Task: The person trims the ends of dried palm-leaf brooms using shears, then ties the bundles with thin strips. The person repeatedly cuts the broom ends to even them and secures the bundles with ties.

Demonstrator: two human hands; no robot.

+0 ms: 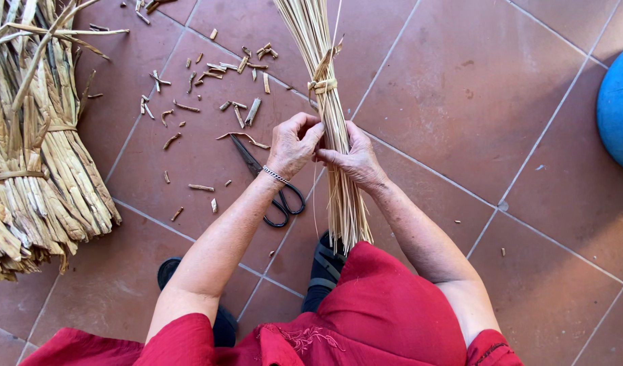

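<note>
Straw bundle (335,135): a long sheaf of pale stalks, standing tilted between your hands, its cut ends just above your red skirt (386,305), its far end running out of the top edge. One straw tie (323,83) binds it, beyond your hands.
Left hand (292,144): fingers curled, tips pinching stalks on the bundle's left side; a bracelet (275,175) sits on the wrist.
Right hand (354,157): fingers closed against the right side, gripping the stalks from behind.
Risk, near end: you hold the sheaf below its one tie, so the loose lower stalks may splay or slip out if either grip eases.
Risk, tie: the knot looks thin; a hard pull could, in my judgement, snap it and let the sheaf fan open.
Risk, stalks: dry straw bent sharply at your fingertips could crack.
Risk, scissors (270,183): they lie on the floor just beside your left wrist and close to your sandalled feet (325,268); a dropped hand or a step could meet the blades.
Risk, scraps (209,88): cut bits strewn left of the bundle could roll underfoot.
Floor (474,95): reddish-brown tiles with pale grout lines, laid diagonally to your view, in bright light.
Far left: thick bound bundles of broader dried leaves (40,156) rest on the floor, well apart from your hands.
Far right: part of a round blue thing (620,108) at the edge; what it is you cannot tell.
</note>
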